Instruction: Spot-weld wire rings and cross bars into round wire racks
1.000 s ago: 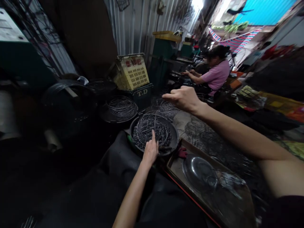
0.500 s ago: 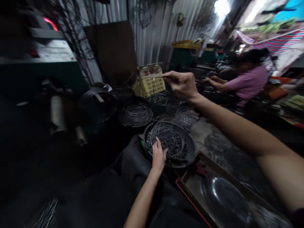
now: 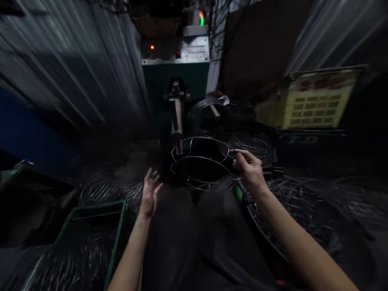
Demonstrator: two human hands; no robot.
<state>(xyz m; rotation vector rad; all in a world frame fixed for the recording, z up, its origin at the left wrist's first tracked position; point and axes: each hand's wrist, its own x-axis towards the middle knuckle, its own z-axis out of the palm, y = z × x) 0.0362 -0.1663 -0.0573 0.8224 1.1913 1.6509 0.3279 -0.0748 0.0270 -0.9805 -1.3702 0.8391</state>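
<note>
My right hand is closed, pinching the right side of a round wire frame. The frame has two thin metal rings joined by short bent wires, one ring above the other. It hangs in the air over my lap, its far left side beside the lower rod of a green machine. To the left of the frame, my left hand is raised with its fingers apart, holding nothing and not touching the frame.
The machine's panel shows a lit red lamp. A wide pan of loose wire pieces lies at my right. A green crate with wire parts stands at lower left. Behind are coiled wire rings and a yellow crate.
The view has turned left to the machine. My right hand came down from a raised position and holds the wire frame before me. My left hand has left the pan.
</note>
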